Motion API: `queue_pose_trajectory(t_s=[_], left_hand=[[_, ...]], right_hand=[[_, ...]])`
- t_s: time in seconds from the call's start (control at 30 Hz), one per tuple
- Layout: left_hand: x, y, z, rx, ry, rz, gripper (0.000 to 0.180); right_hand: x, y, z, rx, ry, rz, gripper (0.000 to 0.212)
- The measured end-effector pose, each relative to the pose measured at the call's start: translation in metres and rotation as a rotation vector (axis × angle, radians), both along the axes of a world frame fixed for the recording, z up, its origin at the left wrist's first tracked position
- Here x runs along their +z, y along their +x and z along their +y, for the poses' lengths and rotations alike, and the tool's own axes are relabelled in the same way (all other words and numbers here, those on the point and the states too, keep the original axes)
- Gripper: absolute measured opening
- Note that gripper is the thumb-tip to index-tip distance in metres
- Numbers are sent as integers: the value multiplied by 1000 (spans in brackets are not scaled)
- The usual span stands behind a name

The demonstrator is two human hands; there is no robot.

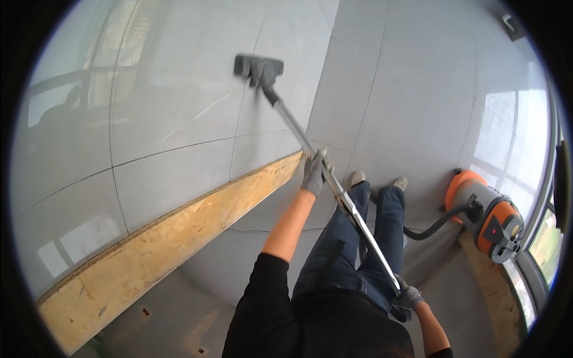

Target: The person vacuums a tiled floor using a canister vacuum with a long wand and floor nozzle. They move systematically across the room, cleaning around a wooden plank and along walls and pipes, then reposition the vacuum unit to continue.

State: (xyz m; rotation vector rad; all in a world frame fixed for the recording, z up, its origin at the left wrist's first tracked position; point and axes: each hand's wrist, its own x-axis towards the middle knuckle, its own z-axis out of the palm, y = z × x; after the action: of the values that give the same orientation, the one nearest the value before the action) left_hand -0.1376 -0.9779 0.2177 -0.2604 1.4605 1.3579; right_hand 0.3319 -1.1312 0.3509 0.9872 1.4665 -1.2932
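A metal vacuum cleaner wand [293, 124] runs slantwise across the view, from near my waist up to the left. My left hand [314, 172], in a grey glove, is closed around the tube partway along it. Lower down, my gloved right hand [409, 296] grips the wand's near end. At the far end a dark floor nozzle [258, 68] is against or just over large light grey tiles [179, 107]; exact contact I cannot tell. To my right stands an orange and grey canister vacuum cleaner [486, 215], with a black hose [439, 225] coming from it.
A raw wood-chip board [173, 230] edges the tiled surface at the left. My shoes [358, 177] stand on grey tiled floor [412, 89]. A window frame [540, 262] and another board strip [489, 286] lie at the right. A thin cable [256, 230] crosses behind my left arm.
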Motion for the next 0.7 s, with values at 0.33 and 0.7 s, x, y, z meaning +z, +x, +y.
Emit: queue_pose_trajectory(t_s=[0.33, 0.7], left_hand=[[-30, 48, -213, 77, -170, -352, 32], [-126, 43, -130, 137, -492, -153, 9]], right_hand=[[-15, 80, -114, -1, -99, -104, 47], [-26, 41, -48, -279, -185, -54, 49]])
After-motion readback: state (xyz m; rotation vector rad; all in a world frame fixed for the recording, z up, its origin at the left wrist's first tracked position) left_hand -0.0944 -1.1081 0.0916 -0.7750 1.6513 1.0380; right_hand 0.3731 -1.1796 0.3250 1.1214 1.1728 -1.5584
